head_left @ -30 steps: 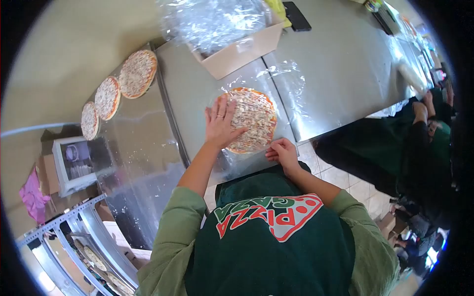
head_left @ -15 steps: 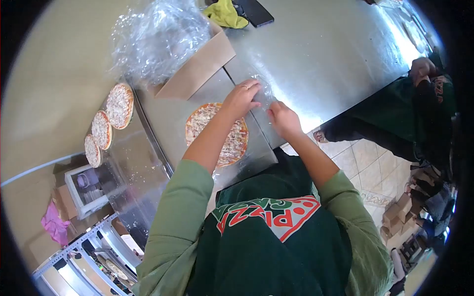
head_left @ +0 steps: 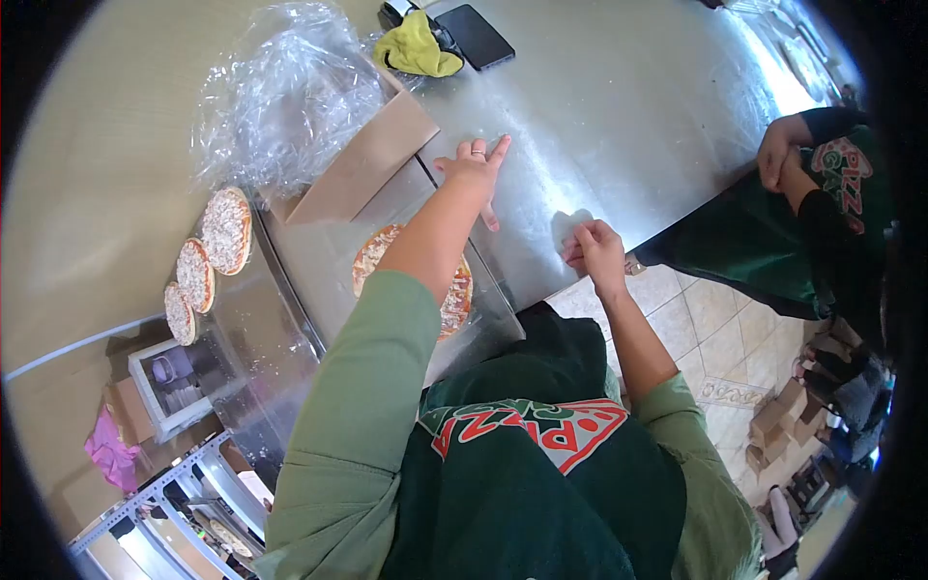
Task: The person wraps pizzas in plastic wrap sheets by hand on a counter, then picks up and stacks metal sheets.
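Observation:
A cheese-topped pizza (head_left: 457,302) lies on the steel worktop, partly covered by my left forearm. Beyond it, my left hand (head_left: 474,172) is spread above the table near the cardboard box, with nothing visible in it. My right hand (head_left: 596,251) is over the table's near edge with its fingers curled together. Whatever those fingers may hold, I cannot make out. Clear plastic film (head_left: 300,106) is heaped in and over the open cardboard box (head_left: 362,159).
Several more pizzas, one a larger pizza (head_left: 226,230), stand along the left side. A yellow-green cloth (head_left: 418,46) and a black phone (head_left: 475,37) lie at the far edge. At right, another person in a dark apron (head_left: 754,242) stands with hands clasped.
My hands have moved apart from the clear film they were handling together. The left fingers have spread out, and the right hand has shifted right and toward me. The view has shifted slightly.

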`<action>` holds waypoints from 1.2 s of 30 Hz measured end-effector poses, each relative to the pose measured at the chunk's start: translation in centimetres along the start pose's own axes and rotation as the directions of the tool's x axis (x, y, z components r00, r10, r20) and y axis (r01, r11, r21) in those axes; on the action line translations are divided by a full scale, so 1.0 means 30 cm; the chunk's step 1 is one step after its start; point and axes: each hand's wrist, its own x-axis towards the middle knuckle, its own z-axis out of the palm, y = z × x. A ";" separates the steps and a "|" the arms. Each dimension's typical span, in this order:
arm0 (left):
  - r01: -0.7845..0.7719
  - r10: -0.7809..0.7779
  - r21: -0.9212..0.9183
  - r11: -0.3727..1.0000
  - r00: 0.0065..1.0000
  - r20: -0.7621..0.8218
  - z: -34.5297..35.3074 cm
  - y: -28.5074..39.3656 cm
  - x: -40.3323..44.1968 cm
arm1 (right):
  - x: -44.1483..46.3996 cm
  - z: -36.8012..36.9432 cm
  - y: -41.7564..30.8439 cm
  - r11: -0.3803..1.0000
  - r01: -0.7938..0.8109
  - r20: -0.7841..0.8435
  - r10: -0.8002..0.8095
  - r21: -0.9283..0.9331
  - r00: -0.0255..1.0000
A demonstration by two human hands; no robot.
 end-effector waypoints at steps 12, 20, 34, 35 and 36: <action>-0.514 0.050 -0.041 0.857 0.163 -0.985 0.158 -0.409 -0.596 | -0.416 0.492 -0.115 0.312 0.936 0.704 -0.628 -0.164 0.333; -0.266 0.221 0.066 0.962 0.608 -0.763 0.522 -0.393 -0.564 | -0.457 0.651 0.198 -0.086 0.964 0.903 -0.380 -0.252 0.202; -0.368 -0.740 -0.871 -0.326 0.672 -0.007 0.829 -0.414 -0.640 | -0.172 0.528 -0.004 0.649 0.619 0.376 -0.492 -0.443 0.785; -0.361 -0.695 -0.784 -0.505 0.709 0.121 0.815 -0.387 -0.676 | -0.106 0.513 -0.019 0.815 0.374 0.310 -0.252 -0.442 0.917; -0.364 -0.683 -0.755 -0.546 0.714 0.151 0.818 -0.376 -0.693 | -0.080 0.525 -0.031 0.888 0.260 0.355 -0.119 -0.379 0.927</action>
